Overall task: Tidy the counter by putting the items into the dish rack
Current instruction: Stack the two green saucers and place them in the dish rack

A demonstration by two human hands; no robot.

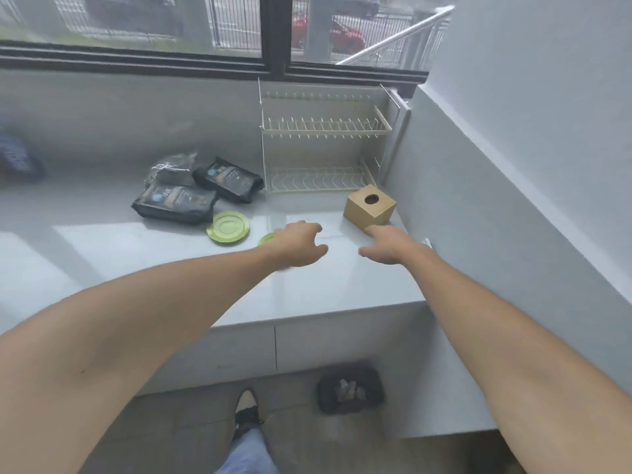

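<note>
Two bare hands hover over the glossy grey counter (136,241), both loosely open and holding nothing. The right hand (384,246) is nearest the tan wooden cube box with a round hole (370,208), fingertips just short of it; the cream wire dish rack (325,155) stands just behind the box. The left hand (299,244) partly covers a small green lid (266,239).

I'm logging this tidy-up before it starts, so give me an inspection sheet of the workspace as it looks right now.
Surface: glossy white counter, reflecting window light.
Job's things: dish rack at the back, shelves empty; three dark packets left of it; green plate; second green plate partly hidden by the left hand; wooden box in front of the rack.
Clutter: dark blue item at far left, blurred.
Grippers: left hand and right hand open, holding nothing.
Cables: nothing seen.
Surroundings: window behind; dark bin on the floor.
</note>
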